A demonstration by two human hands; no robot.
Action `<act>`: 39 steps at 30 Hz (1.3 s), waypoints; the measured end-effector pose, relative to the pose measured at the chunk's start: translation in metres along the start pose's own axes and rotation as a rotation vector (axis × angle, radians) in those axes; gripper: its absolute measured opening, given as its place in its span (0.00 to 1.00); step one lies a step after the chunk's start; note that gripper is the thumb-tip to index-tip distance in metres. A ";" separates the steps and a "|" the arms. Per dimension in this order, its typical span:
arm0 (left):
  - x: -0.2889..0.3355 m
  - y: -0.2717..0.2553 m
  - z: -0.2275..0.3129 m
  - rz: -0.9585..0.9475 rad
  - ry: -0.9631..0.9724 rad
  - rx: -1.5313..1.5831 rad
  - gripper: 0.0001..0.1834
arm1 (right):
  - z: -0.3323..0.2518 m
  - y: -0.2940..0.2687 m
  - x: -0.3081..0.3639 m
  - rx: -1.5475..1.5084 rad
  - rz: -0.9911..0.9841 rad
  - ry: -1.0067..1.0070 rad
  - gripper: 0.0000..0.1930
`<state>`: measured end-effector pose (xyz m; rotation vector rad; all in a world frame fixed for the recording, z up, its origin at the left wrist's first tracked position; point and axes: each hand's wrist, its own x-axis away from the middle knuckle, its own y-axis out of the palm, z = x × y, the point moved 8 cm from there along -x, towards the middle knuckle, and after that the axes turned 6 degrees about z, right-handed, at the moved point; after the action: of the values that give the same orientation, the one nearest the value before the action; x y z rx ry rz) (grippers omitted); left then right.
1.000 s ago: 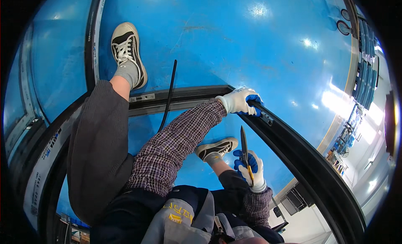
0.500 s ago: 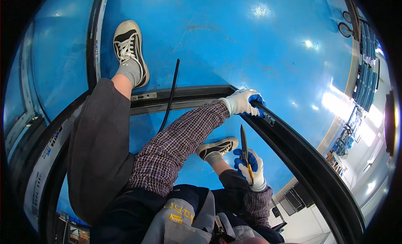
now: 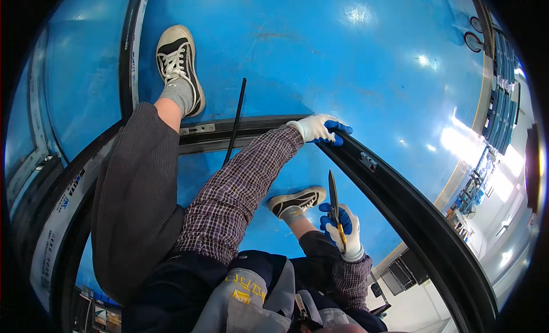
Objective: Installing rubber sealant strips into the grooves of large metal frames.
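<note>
My left hand, in a white glove with blue fingers, is closed over the corner of a black frame. Its fingers curl over the bar; whether a small thing lies under them is hidden. My right hand, gloved alike, holds scissors with dark blades pointing up and a golden handle. The blades stand inside the frame opening, apart from the bar. A thin black strip crosses the far bar, left of my left forearm. A small metal fitting sits in the right bar.
A metal plate is set in the far bar. Another dark frame with a pale film runs along the left, beside my leg. My shoes stand on the blue floor. Stacked dark panels are at the far right.
My left hand has slid back left along the bar to the frame's corner, uncovering more of the metal fitting. My right hand and the scissors have hardly moved.
</note>
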<state>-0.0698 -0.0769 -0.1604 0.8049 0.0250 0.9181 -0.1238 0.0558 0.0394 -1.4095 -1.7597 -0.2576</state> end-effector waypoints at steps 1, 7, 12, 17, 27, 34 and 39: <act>0.001 -0.001 0.001 0.008 0.013 -0.058 0.23 | 0.001 0.000 0.000 0.006 -0.004 0.014 0.21; 0.002 0.002 0.019 0.048 0.101 -0.410 0.21 | 0.000 0.000 0.000 0.008 0.001 0.016 0.23; 0.006 0.004 0.029 0.087 0.167 -0.695 0.20 | -0.001 0.001 -0.001 0.014 0.003 0.033 0.23; 0.009 0.008 0.030 0.155 0.237 -0.834 0.18 | -0.002 0.002 -0.004 0.022 0.017 -0.023 0.20; 0.003 0.013 0.031 -0.009 0.147 -0.469 0.20 | -0.007 -0.002 -0.001 -0.032 0.045 -0.042 0.19; -0.012 -0.023 -0.039 -0.029 -0.193 -0.257 0.22 | 0.005 -0.006 0.003 0.001 0.031 0.054 0.23; -0.013 -0.015 -0.010 0.052 0.237 -0.700 0.25 | 0.008 -0.010 0.002 0.060 0.034 0.001 0.19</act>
<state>-0.0706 -0.0852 -0.1808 0.0470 -0.1066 0.9805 -0.1363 0.0587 0.0398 -1.3950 -1.7266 -0.1862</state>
